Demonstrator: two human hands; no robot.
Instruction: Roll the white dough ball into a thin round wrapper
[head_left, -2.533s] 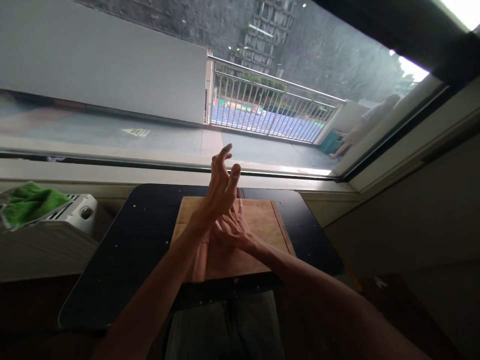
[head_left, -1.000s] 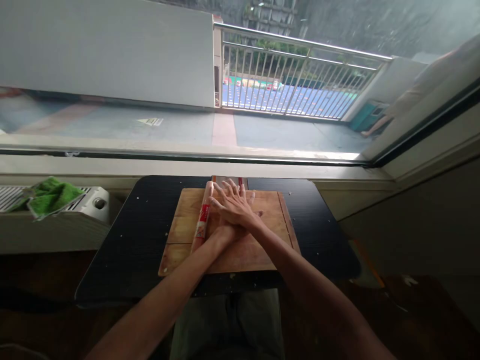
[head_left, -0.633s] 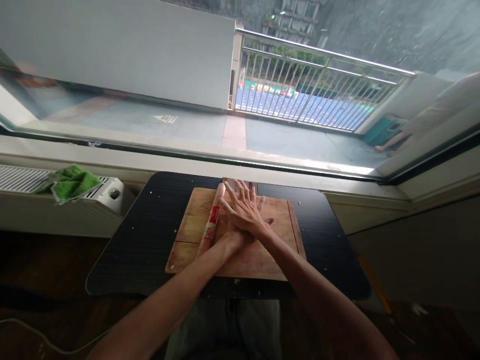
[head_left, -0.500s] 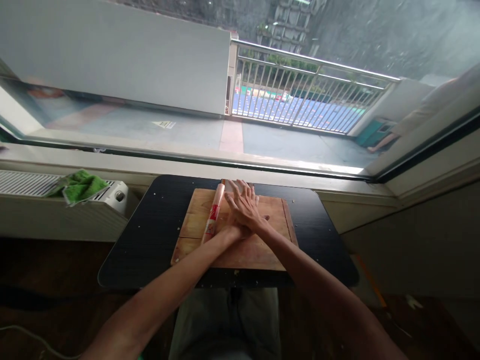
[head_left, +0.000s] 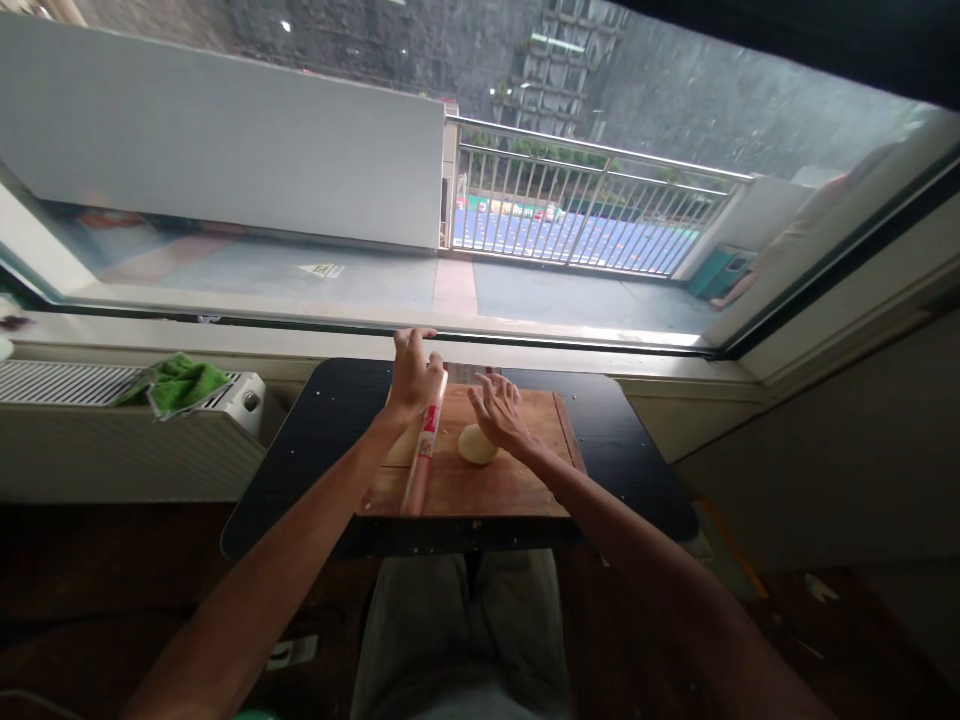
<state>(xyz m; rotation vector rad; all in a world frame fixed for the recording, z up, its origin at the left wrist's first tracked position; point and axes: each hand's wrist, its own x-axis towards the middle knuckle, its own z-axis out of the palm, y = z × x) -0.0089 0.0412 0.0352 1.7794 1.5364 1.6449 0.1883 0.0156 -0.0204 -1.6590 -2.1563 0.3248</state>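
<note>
A pale round lump of dough lies on the wooden cutting board. Over its right far edge is my right hand, fingers spread; whether the palm touches the dough cannot be told. My left hand is raised at the board's far left, fingers bent and apart, holding nothing that I can see. Close beside it lies a rolling pin with a red label, slanting along the left part of the board. The hand partly overlaps the pin's far end.
The board rests on a small black table dotted with pale crumbs. Past the board is a flat object, partly hidden. A white radiator with a green cloth stands left. The window sill runs behind the table.
My hands, stacked over the board before, have come apart. The left moved left and up beside the rolling pin, and the dough now shows. My view has tilted slightly.
</note>
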